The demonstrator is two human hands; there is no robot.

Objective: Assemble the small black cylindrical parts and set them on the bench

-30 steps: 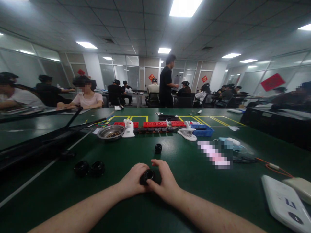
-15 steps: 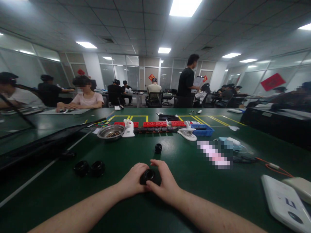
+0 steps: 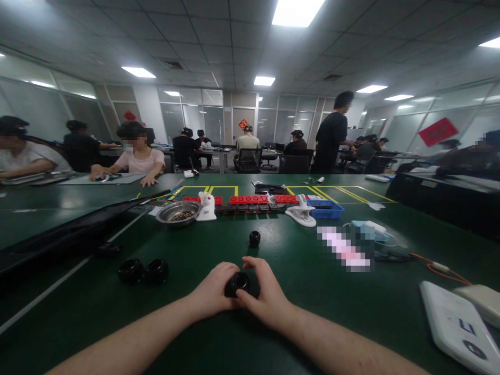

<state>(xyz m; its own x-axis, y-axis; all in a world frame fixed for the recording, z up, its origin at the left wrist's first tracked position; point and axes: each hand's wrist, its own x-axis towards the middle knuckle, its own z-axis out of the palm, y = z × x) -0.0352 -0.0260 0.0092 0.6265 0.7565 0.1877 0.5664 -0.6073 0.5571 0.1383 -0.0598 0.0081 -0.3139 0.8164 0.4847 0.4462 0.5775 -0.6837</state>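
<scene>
Low in the centre of the frame, both hands meet on a small black ring-shaped part (image 3: 237, 284) that sits just above the green table (image 3: 297, 271); the left hand (image 3: 213, 291) wraps it from the left with its fingers curled narrowly around the side, and the right hand (image 3: 265, 297) closes on it from the right, thumb lying under the near edge and index finger arched over the top; the part's open bore faces up toward the camera, though whether it rests on the table or is lifted slightly clear cannot be told from this angle. Straight above the hands, near the middle of the frame, a smaller black knob-like piece (image 3: 254, 238) stands alone on the table, well apart from the fingers; to the lower left, two more black rings (image 3: 144, 271) lie side by side, touching or nearly so. Farther back, left of centre, a shallow metal bowl (image 3: 178, 212) holds small dark bits, with a white holder (image 3: 207, 207) just beside its right rim; a row of red blocks (image 3: 250, 199) runs across the centre behind them, and a blue tray (image 3: 327, 209) sits at its right end with a white clip (image 3: 301, 212) touching its left side. At the lower right edge lies a white flat device (image 3: 457, 325); at the upper left, a seated person in a pink shirt (image 3: 140, 159) rests both hands on another table.
</scene>
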